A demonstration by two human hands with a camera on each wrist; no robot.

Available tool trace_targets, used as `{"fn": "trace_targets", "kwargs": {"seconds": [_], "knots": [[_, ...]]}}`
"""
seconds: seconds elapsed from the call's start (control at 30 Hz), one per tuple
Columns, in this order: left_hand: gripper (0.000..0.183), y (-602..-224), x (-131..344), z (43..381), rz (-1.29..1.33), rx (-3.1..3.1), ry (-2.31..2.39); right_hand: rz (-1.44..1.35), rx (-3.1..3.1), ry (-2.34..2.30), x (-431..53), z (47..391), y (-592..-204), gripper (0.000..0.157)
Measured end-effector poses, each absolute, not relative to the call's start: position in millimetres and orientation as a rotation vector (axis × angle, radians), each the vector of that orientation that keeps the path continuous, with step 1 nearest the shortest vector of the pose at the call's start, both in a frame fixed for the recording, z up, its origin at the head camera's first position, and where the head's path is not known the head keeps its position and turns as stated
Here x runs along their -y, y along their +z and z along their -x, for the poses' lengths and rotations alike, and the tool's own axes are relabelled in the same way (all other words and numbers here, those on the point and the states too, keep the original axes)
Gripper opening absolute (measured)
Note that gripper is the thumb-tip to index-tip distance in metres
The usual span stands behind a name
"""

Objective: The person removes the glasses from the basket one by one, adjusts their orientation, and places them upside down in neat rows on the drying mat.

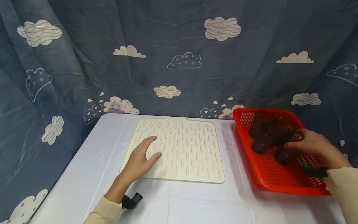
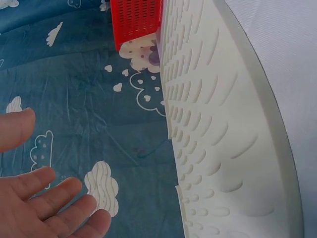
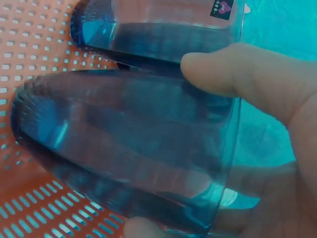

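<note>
My right hand (image 1: 313,144) reaches into the red plastic basket (image 1: 255,174) and grips a dark translucent drinking glass (image 1: 285,154) near its rim. In the right wrist view the thumb lies along one side of this glass (image 3: 129,144) and the fingers curl round the other. Right beside it lies another glass (image 3: 163,34) with a small dark label. Several more such glasses (image 1: 264,121) stand grouped at the basket's far end. Above the left part of a cream ridged mat (image 1: 181,149) is my left hand (image 1: 139,160), holding nothing, its thumb and fingers spread apart.
The mat lies on a white-covered table (image 1: 193,202), left of the basket. A dark blue curtain (image 1: 167,37) with cloud prints hangs behind the table and along its left side. Black straps (image 1: 130,201) sit on both wrists.
</note>
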State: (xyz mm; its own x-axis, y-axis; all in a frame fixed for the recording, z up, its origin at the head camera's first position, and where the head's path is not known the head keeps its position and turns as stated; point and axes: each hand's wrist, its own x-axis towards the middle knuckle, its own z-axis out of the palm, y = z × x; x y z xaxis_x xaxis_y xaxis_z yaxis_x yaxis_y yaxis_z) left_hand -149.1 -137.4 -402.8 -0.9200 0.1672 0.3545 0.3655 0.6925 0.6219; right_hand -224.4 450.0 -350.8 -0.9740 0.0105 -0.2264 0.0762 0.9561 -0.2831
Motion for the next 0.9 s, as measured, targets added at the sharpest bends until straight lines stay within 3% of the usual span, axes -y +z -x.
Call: {"fn": "trace_targets", "kwargs": {"seconds": [0.23, 0.9], "knots": [[0.063, -405, 139, 149, 0.434, 2.687, -1.040, -0.081, -2.906, -0.392, -448, 224, -343, 0.096], [0.061, -406, 140, 149, 0.457, 2.689, -1.042, -0.243, -3.061, -0.371, -436, 197, -310, 0.093]]}}
